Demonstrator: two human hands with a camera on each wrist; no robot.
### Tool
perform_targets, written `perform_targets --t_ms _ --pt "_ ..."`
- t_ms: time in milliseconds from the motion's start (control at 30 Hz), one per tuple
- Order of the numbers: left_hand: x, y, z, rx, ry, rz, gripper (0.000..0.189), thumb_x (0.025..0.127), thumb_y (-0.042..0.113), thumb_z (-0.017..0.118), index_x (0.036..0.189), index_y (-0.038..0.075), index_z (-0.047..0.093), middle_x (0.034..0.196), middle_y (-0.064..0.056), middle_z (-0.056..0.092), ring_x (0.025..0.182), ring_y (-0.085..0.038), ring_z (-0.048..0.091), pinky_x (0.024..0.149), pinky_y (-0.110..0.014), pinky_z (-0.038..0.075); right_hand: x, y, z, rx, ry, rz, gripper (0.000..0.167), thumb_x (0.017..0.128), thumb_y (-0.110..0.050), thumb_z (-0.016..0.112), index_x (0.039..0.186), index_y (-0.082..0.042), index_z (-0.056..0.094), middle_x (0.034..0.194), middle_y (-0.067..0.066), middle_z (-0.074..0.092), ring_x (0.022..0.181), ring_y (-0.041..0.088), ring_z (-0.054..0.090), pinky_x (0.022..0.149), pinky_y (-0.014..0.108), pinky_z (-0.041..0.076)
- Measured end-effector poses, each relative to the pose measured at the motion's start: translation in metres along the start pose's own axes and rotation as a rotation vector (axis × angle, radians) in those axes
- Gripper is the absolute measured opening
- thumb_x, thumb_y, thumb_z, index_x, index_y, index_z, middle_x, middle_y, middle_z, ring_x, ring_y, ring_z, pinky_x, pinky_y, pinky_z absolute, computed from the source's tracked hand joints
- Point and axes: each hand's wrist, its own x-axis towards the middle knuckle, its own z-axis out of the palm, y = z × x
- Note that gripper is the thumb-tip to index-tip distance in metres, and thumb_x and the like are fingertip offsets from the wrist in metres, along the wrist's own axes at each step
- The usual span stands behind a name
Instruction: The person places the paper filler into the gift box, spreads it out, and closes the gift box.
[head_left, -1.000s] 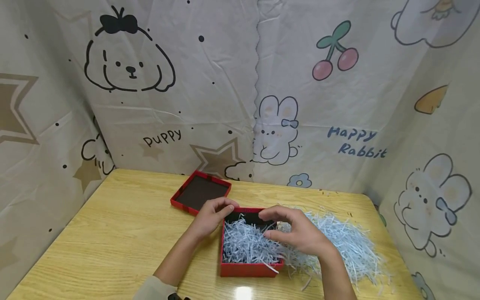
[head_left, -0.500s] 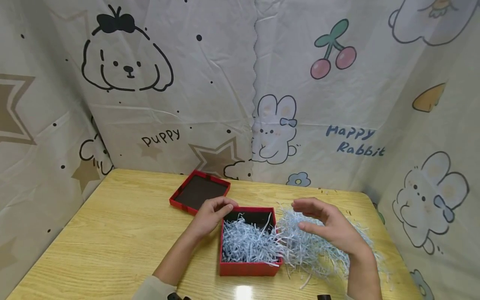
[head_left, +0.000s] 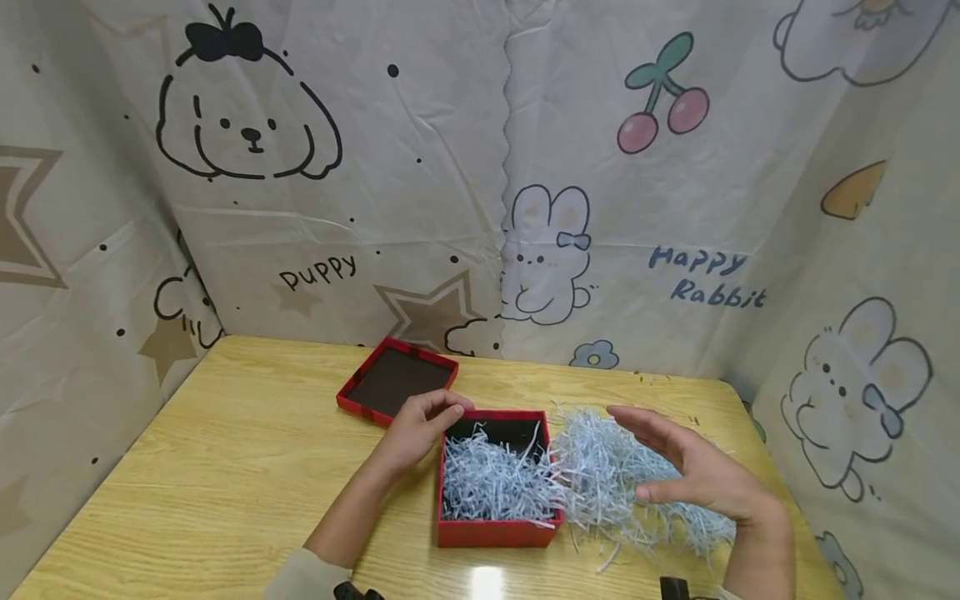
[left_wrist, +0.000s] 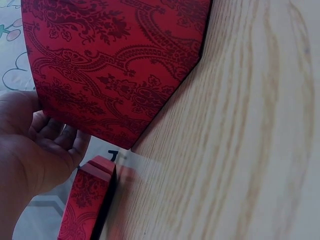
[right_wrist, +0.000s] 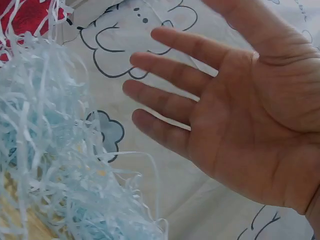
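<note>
A red patterned box with a dark inside stands on the table, part filled with pale blue shredded paper. My left hand holds the box at its far left corner; in the left wrist view its fingers lie curled at the box's back edge. To the right of the box a heap of the same shredded paper is spread out, some strands lying over the box's rim. My right hand hovers above that heap's right part, its fingers straight and spread with nothing in them, as the right wrist view confirms.
The red box lid lies with its dark inside up, behind and left of the box. Small scraps lie at the back right of the wooden table. A printed cloth hangs around the back and sides.
My right hand has moved from over the box to the right, above the heap, its fingers opening out. The left hand has kept its place at the box's corner.
</note>
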Motion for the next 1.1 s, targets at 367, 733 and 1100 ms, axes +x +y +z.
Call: perform_targets --t_ms 367,733,1100 --pt "-0.002 0.000 -0.001 -0.004 -0.006 -0.004 0.019 0.106 0.016 0.065 0.117 0.006 0.077 0.119 -0.008 0.075 0.115 -0.022 0.063 0.106 -0.041 0.048 0.026 0.003 0.025 -0.028 -0.203 0.038 0.106 0.083 -0.016 0.089 0.168 -0.030 0.027 0.175 0.007 0.022 0.159 0.033 0.023 0.121 0.054 0.030" --pt "-0.001 0.002 -0.001 -0.001 -0.010 -0.003 0.019 0.107 0.016 0.064 0.117 0.006 0.076 0.118 -0.008 0.074 0.114 -0.021 0.063 0.106 -0.041 0.049 0.048 -0.009 0.052 -0.185 -0.245 0.178 0.080 0.077 -0.032 0.096 0.146 -0.016 0.058 0.147 0.007 0.059 0.139 0.037 0.050 0.113 0.062 0.040" --pt "-0.001 0.000 -0.001 0.008 -0.011 0.023 0.018 0.107 0.016 0.064 0.116 0.008 0.077 0.118 -0.006 0.075 0.113 -0.020 0.063 0.103 -0.039 0.049 0.049 -0.006 0.047 -0.046 -0.144 0.075 0.006 0.096 -0.012 0.078 0.098 -0.014 0.073 0.092 0.001 0.068 0.086 0.013 0.060 0.077 0.032 0.054"
